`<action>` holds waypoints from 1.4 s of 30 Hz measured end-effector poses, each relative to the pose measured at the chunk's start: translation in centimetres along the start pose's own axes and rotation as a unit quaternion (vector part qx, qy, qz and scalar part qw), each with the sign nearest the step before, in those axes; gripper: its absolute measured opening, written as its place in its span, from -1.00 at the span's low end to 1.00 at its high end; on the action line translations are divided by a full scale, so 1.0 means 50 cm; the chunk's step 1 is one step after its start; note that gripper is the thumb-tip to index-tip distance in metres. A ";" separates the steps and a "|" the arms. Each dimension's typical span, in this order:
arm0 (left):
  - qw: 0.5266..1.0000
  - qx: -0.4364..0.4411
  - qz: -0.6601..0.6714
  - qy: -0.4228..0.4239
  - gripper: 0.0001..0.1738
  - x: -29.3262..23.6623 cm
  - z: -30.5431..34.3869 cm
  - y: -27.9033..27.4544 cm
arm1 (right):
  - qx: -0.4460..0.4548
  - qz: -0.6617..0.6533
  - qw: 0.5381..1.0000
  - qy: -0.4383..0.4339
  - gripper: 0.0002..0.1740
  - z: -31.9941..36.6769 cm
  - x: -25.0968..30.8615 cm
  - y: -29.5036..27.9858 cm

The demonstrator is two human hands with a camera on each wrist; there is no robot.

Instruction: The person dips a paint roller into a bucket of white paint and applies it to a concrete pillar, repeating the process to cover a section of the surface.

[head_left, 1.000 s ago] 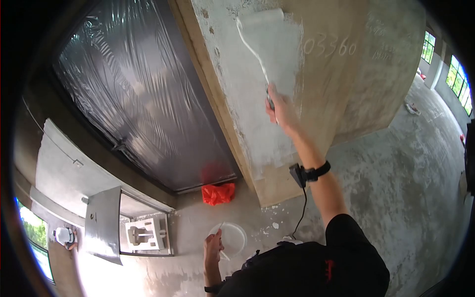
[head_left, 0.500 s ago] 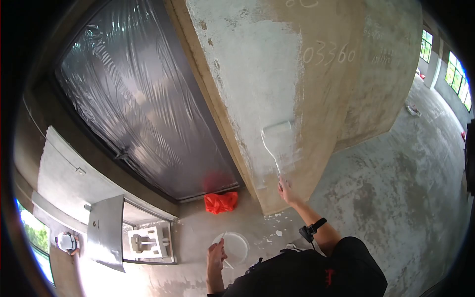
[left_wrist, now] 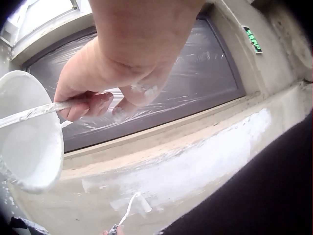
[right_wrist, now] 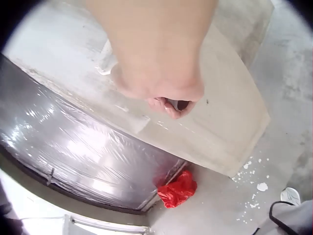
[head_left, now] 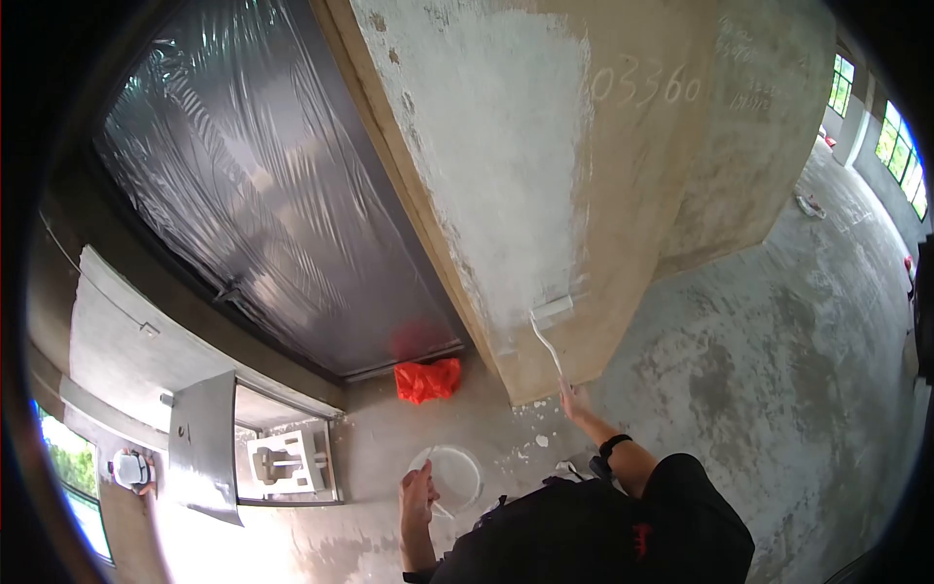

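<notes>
My right hand grips the handle of a paint roller, whose white sleeve lies against the lower part of a wall pillar. A broad pale coat covers the left part of that pillar face; bare tan plaster shows to its right. Low at my left side, my left hand holds a white bucket by its paint-coated handle, with curled fingers. White paint spots mark the left hand's fingers. In the right wrist view, my arm and hand hide most of the roller.
Left of the pillar stands a plastic-covered door panel. A red plastic bag lies on the floor at its foot. White splatters dot the floor below the pillar. At far left, another person is near a window.
My right hand has drawn the roller down the pillar, from near the top of the view to low on the wall. My left hand stays at about the same place with the bucket.
</notes>
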State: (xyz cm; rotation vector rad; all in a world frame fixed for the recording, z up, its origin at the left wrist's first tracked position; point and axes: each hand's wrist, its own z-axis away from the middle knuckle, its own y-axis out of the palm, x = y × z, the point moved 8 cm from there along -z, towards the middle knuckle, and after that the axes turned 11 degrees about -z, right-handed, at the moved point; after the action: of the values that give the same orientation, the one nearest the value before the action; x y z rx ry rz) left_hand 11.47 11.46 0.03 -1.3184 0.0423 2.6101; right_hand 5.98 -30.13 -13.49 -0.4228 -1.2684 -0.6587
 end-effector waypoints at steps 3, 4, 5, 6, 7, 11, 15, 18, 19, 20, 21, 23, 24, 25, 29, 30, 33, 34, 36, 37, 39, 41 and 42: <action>1.000 -0.013 -0.003 -0.001 -0.61 -0.008 0.007 0.002 | -0.031 -0.068 0.995 0.071 -0.30 0.026 -0.032 -0.009; 1.000 -0.017 -0.004 0.000 -0.58 -0.011 0.012 0.000 | -0.046 -0.025 0.996 0.073 -0.31 0.017 -0.072 -0.018; 1.000 -0.020 -0.012 -0.011 -0.58 -0.014 0.018 0.001 | -0.059 0.018 0.995 0.072 -0.32 0.020 -0.087 -0.026; 1.000 -0.019 -0.013 -0.021 -0.58 -0.014 0.019 0.001 | -0.062 0.023 0.995 0.080 -0.32 0.023 -0.101 -0.032; 1.000 -0.021 -0.014 -0.012 -0.57 -0.017 0.021 -0.003 | -0.054 0.026 0.996 0.059 -0.32 0.019 -0.090 -0.026; 1.000 -0.017 0.003 -0.001 -0.57 -0.029 0.033 -0.002 | -0.035 -0.028 0.999 0.018 -0.35 -0.018 -0.074 0.001; 1.000 -0.025 -0.009 -0.015 -0.58 -0.021 0.026 -0.006 | -0.008 -0.104 0.994 0.041 -0.39 -0.006 0.052 0.036; 1.000 -0.023 -0.014 -0.008 -0.58 -0.025 0.026 -0.008 | 0.028 -0.161 0.986 -0.019 -0.41 -0.025 0.152 0.053; 1.000 -0.020 -0.016 -0.002 -0.58 -0.027 0.026 -0.008 | 0.039 -0.167 0.983 -0.064 -0.39 -0.038 0.195 0.055; 1.000 -0.018 -0.016 -0.003 -0.58 -0.024 0.025 -0.010 | 0.050 -0.172 0.978 -0.109 -0.36 -0.045 0.240 0.055; 1.000 -0.014 -0.016 -0.002 -0.59 -0.021 0.022 -0.013 | 0.048 -0.171 0.978 -0.109 -0.36 -0.049 0.274 0.051; 1.000 -0.005 -0.016 0.005 -0.60 -0.027 0.016 -0.008 | 0.070 -0.170 0.975 -0.126 -0.38 -0.050 0.362 0.050; 1.000 -0.008 -0.022 0.004 -0.60 -0.029 0.020 -0.006 | 0.066 -0.170 0.974 -0.133 -0.38 -0.052 0.400 0.045; 1.000 -0.010 -0.027 0.005 -0.59 -0.032 0.022 -0.005 | 0.083 -0.161 0.975 -0.130 -0.39 -0.052 0.437 0.049; 1.000 0.013 -0.018 0.019 -0.60 -0.041 0.014 -0.001 | 0.076 -0.170 0.973 -0.140 -0.39 -0.028 0.604 0.074; 1.000 0.017 -0.020 0.016 -0.62 -0.038 0.008 -0.002 | 0.072 -0.171 0.972 -0.147 -0.39 -0.028 0.640 0.084; 0.999 0.035 -0.021 0.025 -0.64 -0.024 -0.012 -0.002 | 0.073 -0.178 0.967 -0.167 -0.38 -0.024 0.751 0.108; 0.998 0.044 -0.017 0.032 -0.64 -0.021 -0.015 0.000 | 0.070 -0.167 0.965 -0.191 -0.34 -0.014 0.798 0.114; 0.998 0.045 -0.022 0.031 -0.63 -0.021 -0.014 0.000 | 0.066 -0.157 0.960 -0.220 -0.31 -0.004 0.883 0.121; 0.998 0.043 -0.027 0.025 -0.63 -0.022 -0.014 0.000 | 0.062 -0.159 0.959 -0.226 -0.33 -0.003 0.922 0.122; 0.998 0.043 -0.031 0.021 -0.62 -0.029 -0.009 0.004 | 0.057 -0.161 0.956 -0.239 -0.35 -0.004 0.993 0.117; 0.999 0.041 -0.030 0.011 -0.60 -0.026 -0.014 0.004 | 0.080 -0.149 0.955 -0.243 -0.34 -0.005 1.043 0.119; 0.999 0.042 -0.030 0.016 -0.60 -0.028 -0.014 0.004 | 0.079 -0.151 0.954 -0.248 -0.34 -0.002 1.050 0.117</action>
State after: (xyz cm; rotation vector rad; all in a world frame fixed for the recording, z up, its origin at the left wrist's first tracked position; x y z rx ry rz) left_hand 12.80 10.92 0.72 -1.3120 0.1144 2.5079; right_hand 18.04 -37.32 37.45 -0.2685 -1.8764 -0.7244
